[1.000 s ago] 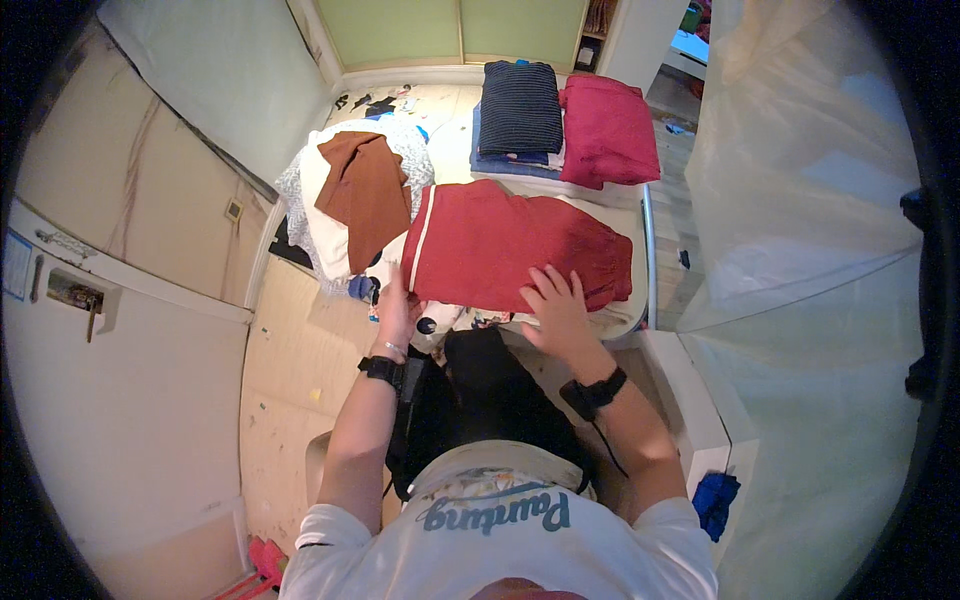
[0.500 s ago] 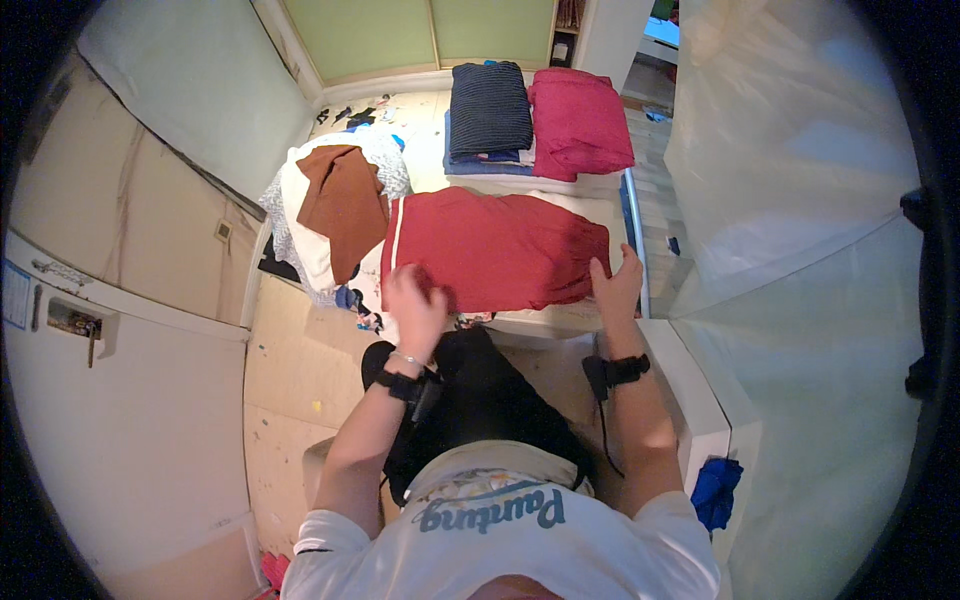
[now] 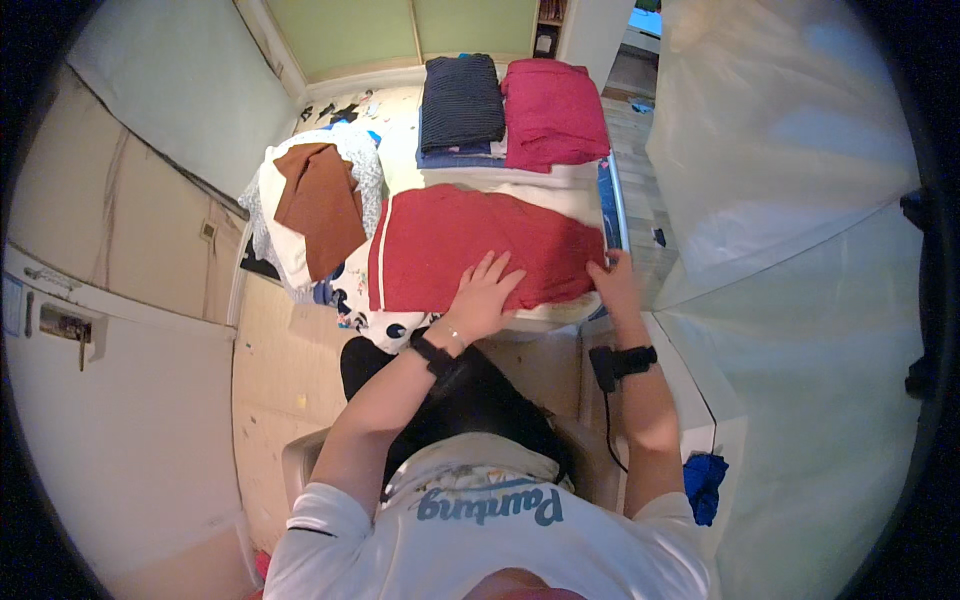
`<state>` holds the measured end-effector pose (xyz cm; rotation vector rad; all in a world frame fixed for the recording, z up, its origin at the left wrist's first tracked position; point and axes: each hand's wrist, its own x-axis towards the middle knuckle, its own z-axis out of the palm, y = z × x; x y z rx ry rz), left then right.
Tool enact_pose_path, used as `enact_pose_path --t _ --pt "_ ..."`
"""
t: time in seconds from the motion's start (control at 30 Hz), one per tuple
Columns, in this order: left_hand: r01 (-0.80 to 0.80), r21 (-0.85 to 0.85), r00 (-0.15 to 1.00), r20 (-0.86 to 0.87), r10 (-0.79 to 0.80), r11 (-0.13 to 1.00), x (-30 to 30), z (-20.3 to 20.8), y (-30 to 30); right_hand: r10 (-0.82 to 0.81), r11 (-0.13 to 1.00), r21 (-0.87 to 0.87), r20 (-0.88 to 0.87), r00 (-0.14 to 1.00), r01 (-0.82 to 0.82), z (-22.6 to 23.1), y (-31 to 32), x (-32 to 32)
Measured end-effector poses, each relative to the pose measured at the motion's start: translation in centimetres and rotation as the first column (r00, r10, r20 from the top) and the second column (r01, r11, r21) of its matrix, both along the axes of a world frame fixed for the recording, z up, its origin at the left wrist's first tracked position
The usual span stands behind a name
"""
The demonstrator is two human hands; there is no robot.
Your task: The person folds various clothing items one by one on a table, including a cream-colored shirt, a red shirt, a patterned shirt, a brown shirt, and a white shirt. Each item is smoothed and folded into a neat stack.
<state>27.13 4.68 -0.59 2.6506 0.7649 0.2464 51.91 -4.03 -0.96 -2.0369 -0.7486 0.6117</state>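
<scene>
A red garment (image 3: 440,245) lies spread flat before me, with a white stripe along its left end and a gathered right end. My left hand (image 3: 485,295) rests on its near part, fingers spread and palm down. At the gathered right end my right hand (image 3: 618,288) pinches the garment's edge between thumb and fingers. Part of the near edge is hidden beneath my left hand. A white cloth with dark print (image 3: 385,328) shows under the garment's near left corner.
On the left, a brown garment (image 3: 318,205) lies on a loose heap of white clothes (image 3: 268,215). Behind stand folded piles, one topped by a dark striped garment (image 3: 462,105), the other a crimson garment (image 3: 553,112). A blue cloth (image 3: 705,485) hangs at the lower right.
My left hand has moved right from the garment's left corner and now lies flat on it. The right hand's fingers have closed at the gathered edge. The view has shifted slightly.
</scene>
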Motion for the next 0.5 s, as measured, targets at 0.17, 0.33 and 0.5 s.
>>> enact_pose_path --t 0.17,0.33,0.5 --pt "-0.001 -0.123 1.000 0.029 0.005 0.992 0.3 2.9 1.9 -0.047 0.987 0.161 0.256 0.966 0.006 -3.7 0.7 -0.3" --pt "-0.062 0.016 0.996 0.060 0.061 0.998 3.7 2.9 3.2 0.101 0.985 0.126 0.136 0.986 -0.118 -2.3 3.4 1.1" --pt "-0.044 -0.041 0.970 -0.243 0.033 0.998 4.7 1.9 3.6 0.017 0.962 0.267 0.149 0.989 -0.057 -3.1 3.5 2.7"
